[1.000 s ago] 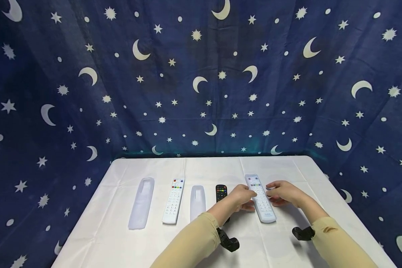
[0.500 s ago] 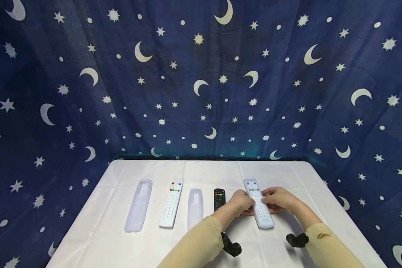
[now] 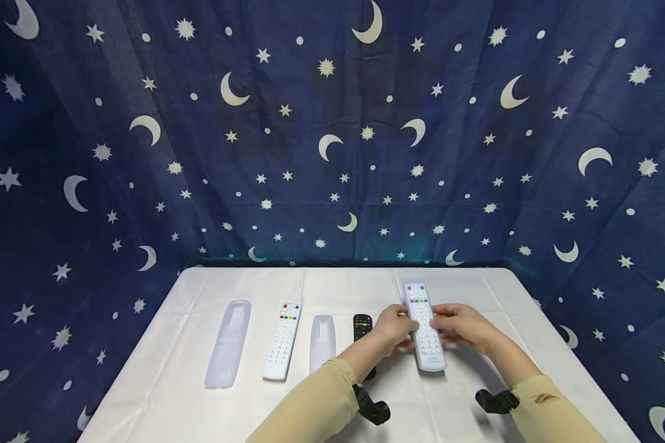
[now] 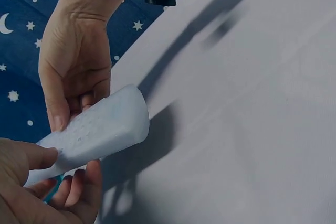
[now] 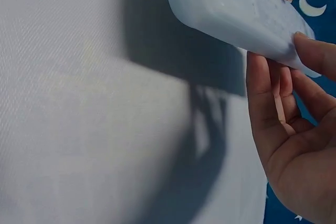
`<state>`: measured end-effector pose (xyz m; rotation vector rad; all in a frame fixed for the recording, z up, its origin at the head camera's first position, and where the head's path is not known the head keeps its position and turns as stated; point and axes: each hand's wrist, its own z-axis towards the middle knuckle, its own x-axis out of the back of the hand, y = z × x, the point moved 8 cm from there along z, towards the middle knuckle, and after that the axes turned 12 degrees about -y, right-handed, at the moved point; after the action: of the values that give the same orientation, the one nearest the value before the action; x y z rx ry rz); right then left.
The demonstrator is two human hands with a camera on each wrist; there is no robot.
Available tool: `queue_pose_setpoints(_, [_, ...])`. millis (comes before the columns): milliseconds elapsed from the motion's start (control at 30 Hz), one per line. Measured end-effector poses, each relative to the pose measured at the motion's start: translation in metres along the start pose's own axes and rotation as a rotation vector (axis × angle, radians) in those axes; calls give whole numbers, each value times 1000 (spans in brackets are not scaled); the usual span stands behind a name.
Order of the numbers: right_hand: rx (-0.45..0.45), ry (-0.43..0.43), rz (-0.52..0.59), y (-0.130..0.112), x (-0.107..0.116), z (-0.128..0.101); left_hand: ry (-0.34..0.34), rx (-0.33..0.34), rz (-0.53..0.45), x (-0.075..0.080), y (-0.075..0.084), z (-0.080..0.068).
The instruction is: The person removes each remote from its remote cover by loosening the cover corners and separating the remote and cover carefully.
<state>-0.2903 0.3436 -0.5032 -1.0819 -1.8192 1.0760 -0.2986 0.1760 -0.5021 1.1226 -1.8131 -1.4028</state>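
A white remote control [image 3: 423, 326] in a translucent cover is held by both hands at the table's right side. My left hand [image 3: 392, 327] grips its left edge, thumb on the button face and fingers underneath. The right hand [image 3: 464, 327] pinches the opposite edge, its thumb [image 5: 315, 53] over the top in the right wrist view. In the left wrist view the covered remote [image 4: 100, 129] is raised off the cloth, casting a shadow beneath. Partly hidden by the left forearm is a black remote [image 3: 362, 326] lying on the table.
Left of the forearm, a short translucent remote cover [image 3: 322, 341], a white remote with coloured buttons [image 3: 281, 344] and a longer translucent cover [image 3: 228, 344] lie in a row on the white tablecloth [image 3: 161, 369]. A dark blue curtain [image 3: 288, 154] with moons and stars hangs behind.
The right hand has closed in on the covered remote's right edge. Both hands have lifted the remote from the table and turned it slightly more upright in view.
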Motion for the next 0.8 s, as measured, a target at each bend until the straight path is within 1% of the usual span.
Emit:
queue_pose_setpoints(100, [43,-7,16,-7,-1,-2,-20,-37,-1,4,5,0])
queue_pose_setpoints(267, [76,-6,38,-13,-4,-4,-55,-93,21,9,14,-4])
queue_pose_setpoints(400, [110,4,19,-19,-6,-5,-59,-117,51,12,20,-5])
queue_pose_setpoints(467, [129,12,6,-24,-5,-7,-67,-136,65,13,23,-3])
queue_pose_setpoints(633, [183,31,-8,-33,-1,-9,-106,-211,88,13,32,0])
queue_pose_setpoints(800, [249,37,4,-36,1,-9,-124,-278,154,15,40,-2])
